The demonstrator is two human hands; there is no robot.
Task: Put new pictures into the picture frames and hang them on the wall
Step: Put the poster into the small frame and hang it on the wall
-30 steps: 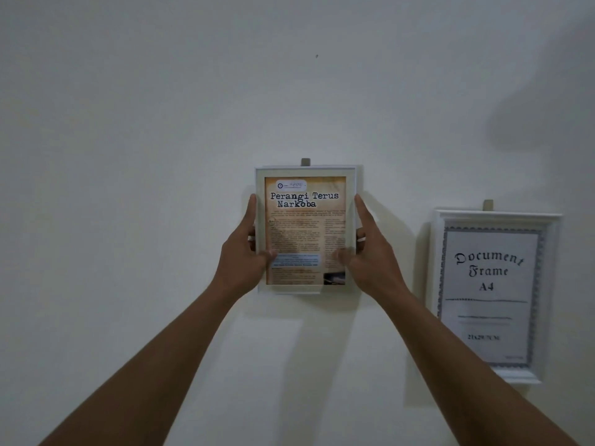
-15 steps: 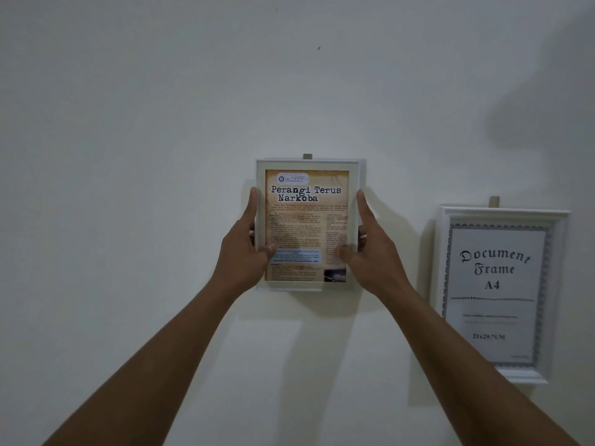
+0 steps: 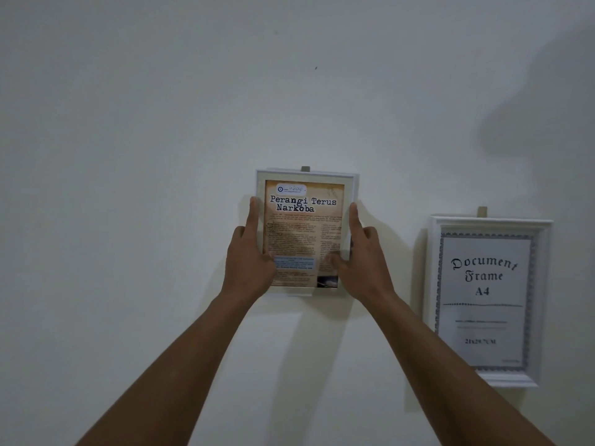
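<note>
Status: the large frame (image 3: 486, 300) hangs on the wall (image 3: 128, 156) and shows its stock sheet (image 3: 481, 320), printed "Document Frame A4". It is judged not yet refilled. Left of it and slightly higher, the small frame (image 3: 305, 231) carries a poster (image 3: 304, 204) and sits flat against the wall. The left hand (image 3: 249, 262) and right hand (image 3: 363, 265) each pinch one side edge, forefinger along the rim, thumb on the front. Whether it is hooked cannot be told. Count: two frames, two hanger tabs (image 3: 305, 169), two hands.

one head-worn view faces the wall (image 3: 135, 162) straight on from arm's reach; the fingers (image 3: 253, 214) sit near picture centre, with wall filling the view above them
</note>
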